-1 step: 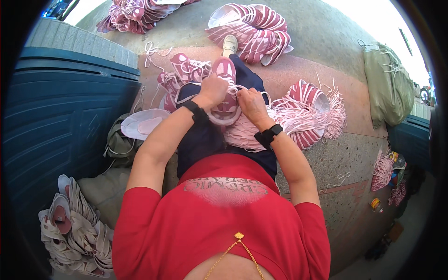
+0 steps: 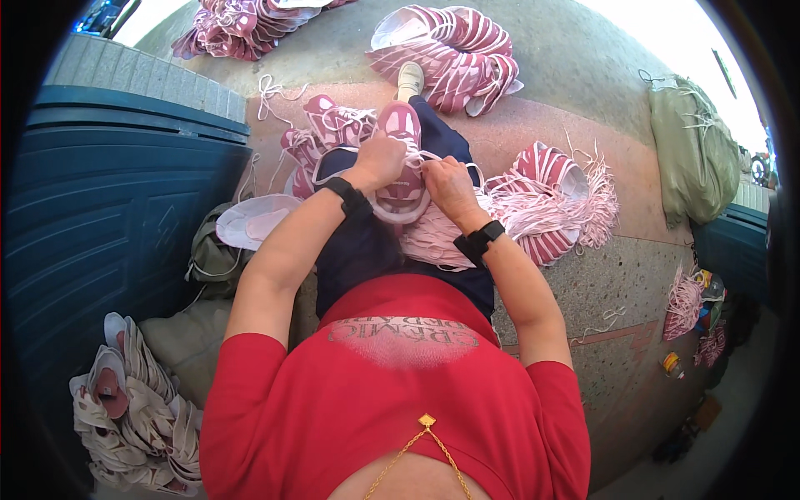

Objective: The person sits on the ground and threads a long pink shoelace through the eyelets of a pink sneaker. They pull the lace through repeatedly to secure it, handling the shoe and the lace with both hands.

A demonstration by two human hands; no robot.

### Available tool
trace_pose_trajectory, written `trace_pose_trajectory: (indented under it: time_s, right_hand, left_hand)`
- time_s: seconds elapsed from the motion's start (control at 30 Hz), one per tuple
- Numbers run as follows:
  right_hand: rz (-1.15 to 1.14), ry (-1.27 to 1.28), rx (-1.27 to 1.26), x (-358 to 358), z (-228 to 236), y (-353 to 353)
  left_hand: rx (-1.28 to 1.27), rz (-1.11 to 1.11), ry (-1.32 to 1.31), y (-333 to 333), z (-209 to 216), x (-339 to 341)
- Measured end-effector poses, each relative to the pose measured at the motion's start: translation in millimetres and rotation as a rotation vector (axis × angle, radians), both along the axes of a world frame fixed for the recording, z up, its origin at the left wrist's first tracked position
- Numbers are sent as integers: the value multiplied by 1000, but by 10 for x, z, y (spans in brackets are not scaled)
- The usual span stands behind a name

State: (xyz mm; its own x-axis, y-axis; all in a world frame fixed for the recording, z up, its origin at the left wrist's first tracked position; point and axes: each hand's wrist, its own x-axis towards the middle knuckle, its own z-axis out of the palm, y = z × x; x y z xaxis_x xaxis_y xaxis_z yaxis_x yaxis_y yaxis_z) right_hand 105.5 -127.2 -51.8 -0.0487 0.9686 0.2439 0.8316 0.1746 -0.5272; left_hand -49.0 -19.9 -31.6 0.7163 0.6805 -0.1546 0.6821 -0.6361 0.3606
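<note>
A pink and white shoe upper (image 2: 399,123) lies across my lap, with its rounded opening toward me. My left hand (image 2: 380,162) is closed on the upper's left side, by the lacing; its fingertips are partly hidden. Thumb and fingers of my right hand (image 2: 451,187) pinch a white shoelace (image 2: 427,155) that runs from the upper's eyelets. Just under my right hand, a thick bunch of pale pink laces (image 2: 437,236) spreads over my lap. Several laced pink uppers (image 2: 340,122) lie beyond my left hand.
Stacked striped uppers (image 2: 454,62) sit on the floor ahead, with another pile (image 2: 237,29) at far left. More uppers and laces (image 2: 546,175) lie to my right. A green sack (image 2: 692,150) stands far right. Blue door panels (image 2: 125,192) border the left, near pale uppers (image 2: 133,417).
</note>
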Motion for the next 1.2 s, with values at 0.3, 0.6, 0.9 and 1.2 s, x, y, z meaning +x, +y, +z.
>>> trace_pose_trajectory:
  time_s: [0.3,0.6,0.9,1.2]
  right_hand:
    - [120,-550,-28,-206,254,141]
    - [49,592,303,68,1762,270]
    - [-234,1236,-214,417,1626,531]
    - [-73,143,-350,-649,186,283]
  left_hand:
    - [-997,371,-546,406,456,116]
    - [-1151,441,-260,377,270,265]
    - [-122,127,33,466,-1,-208]
    - [-281,73,15,429,-11,-535]
